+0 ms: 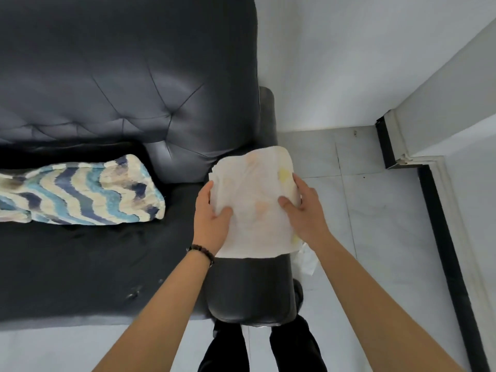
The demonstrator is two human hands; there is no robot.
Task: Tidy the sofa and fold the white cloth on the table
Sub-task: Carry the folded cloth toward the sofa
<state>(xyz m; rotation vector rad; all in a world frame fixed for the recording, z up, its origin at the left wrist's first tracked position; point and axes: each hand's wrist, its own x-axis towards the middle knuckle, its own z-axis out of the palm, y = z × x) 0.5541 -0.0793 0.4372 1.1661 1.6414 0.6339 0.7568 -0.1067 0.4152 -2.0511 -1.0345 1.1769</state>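
Observation:
A white cloth (255, 200) with faint yellow and orange marks lies draped over the right armrest (252, 288) of a dark leather sofa (112, 84). My left hand (212, 218) grips the cloth's left edge, thumb on top. Gripping its right edge is my right hand (306, 210), thumb pressed onto the fabric. A cushion (77, 191) with wavy blue, navy and cream stripes lies on the seat against the backrest, left of the cloth. No table is in view.
White tiled floor (375, 210) runs to the right of the sofa, bounded by white walls with a black skirting strip (445, 251). A scrap of clear plastic (306, 261) lies on the floor beside the armrest. My dark trouser legs stand below the armrest.

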